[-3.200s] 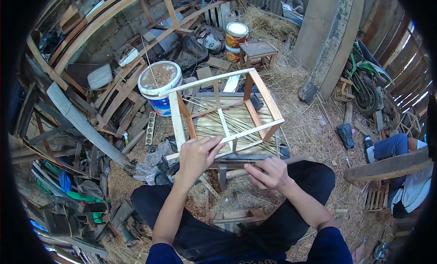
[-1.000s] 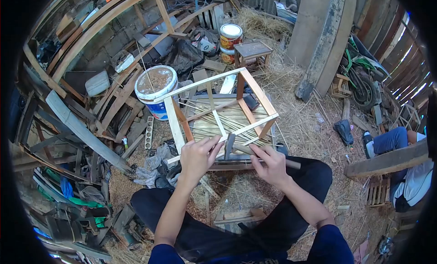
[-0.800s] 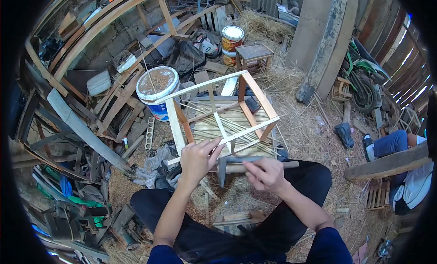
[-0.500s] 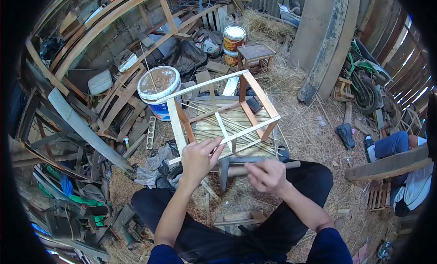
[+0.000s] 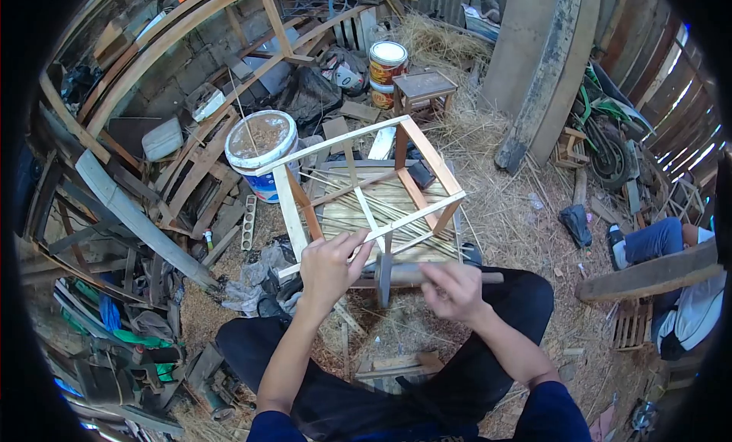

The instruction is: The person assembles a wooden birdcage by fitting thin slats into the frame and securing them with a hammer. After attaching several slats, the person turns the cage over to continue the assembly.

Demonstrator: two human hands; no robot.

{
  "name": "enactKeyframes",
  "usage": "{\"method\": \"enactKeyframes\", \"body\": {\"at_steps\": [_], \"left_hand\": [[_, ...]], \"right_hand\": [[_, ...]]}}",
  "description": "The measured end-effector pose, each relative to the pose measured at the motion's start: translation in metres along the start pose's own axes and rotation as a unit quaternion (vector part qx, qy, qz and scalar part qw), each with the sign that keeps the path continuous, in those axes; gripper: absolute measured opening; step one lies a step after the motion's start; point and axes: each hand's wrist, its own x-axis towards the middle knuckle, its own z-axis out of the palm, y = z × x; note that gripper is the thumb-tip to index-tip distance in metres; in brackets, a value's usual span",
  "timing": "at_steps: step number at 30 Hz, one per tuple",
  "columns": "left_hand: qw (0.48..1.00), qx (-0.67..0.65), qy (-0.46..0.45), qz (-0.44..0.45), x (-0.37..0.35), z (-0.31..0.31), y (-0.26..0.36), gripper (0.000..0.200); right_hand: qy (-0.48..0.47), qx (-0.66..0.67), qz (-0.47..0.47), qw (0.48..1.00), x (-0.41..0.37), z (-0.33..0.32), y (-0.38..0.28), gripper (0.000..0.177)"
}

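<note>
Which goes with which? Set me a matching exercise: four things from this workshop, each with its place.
Things
1. pale open wooden frame
2. white round plastic bucket
3. wooden-handled hammer
4. orange tin with a white lid

Places
A. held in the right hand
B. touched at its near rail by the left hand
C. on the ground just left of the frame
D. far back, beside a small wooden stool

Pairs: 1-B, 2-C, 3-A, 4-D
</note>
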Motion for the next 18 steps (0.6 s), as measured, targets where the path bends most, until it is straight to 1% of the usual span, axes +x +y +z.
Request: {"method": "enactKeyframes", "body": {"at_steps": [1,4,5,7,8,9,10,12,13,14,15,17,18], "left_hand": [[1.000,0.004,-0.008,-0.004,-0.003,-0.001,0.000,0.022],[1.000,-0.001,0.009,0.008,-0.002,-0.001,0.000,0.023],[1.000,-0.002,0.003,-0.001,-0.004,-0.001,0.001,0.025],[1.000,-0.009,0.000,-0.017,-0.004,0.003,0.002,0.028],[1.000,-0.014,0.006,-0.008,-0.003,0.004,0.003,0.030],[1.000,-0.017,0.012,0.000,-0.004,0.005,0.002,0.031],[1.000,-0.021,0.016,0.006,-0.003,0.003,0.004,0.032],[1.000,-0.002,-0.019,0.011,0.003,0.000,0.006,0.035],[0.999,0.000,-0.029,0.014,0.009,0.000,0.008,0.035],[0.999,0.002,-0.042,0.016,0.013,0.001,0.011,0.035],[0.999,-0.026,-0.040,0.003,0.015,0.007,0.015,0.034],[0.996,-0.085,-0.029,-0.023,0.023,0.022,0.019,0.033],[0.994,-0.075,-0.067,-0.050,0.028,0.019,0.020,0.031]], "right_hand": [[-0.020,0.027,-0.030,0.999,-0.002,-0.002,-0.002,0.037],[-0.021,0.036,-0.015,0.999,-0.003,0.001,-0.007,0.038],[-0.001,0.053,0.021,0.998,-0.004,0.006,-0.001,0.034],[0.039,0.077,0.146,0.986,-0.002,0.007,0.000,0.029],[0.058,0.090,0.202,0.974,0.001,0.006,0.001,0.027],[0.038,0.176,0.348,0.920,0.004,-0.002,-0.012,0.028],[0.043,0.238,0.402,0.883,0.004,-0.004,-0.020,0.030],[0.056,0.350,0.506,0.786,0.003,-0.006,-0.034,0.032],[0.025,0.284,0.443,0.850,-0.002,0.001,-0.027,0.035],[0.007,0.208,0.377,0.903,-0.007,0.007,-0.020,0.038],[0.007,0.176,0.321,0.931,-0.010,0.010,-0.009,0.038],[0.013,0.184,0.327,0.927,-0.004,0.005,-0.016,0.040],[0.016,0.188,0.329,0.925,-0.001,0.003,-0.019,0.041]]}}
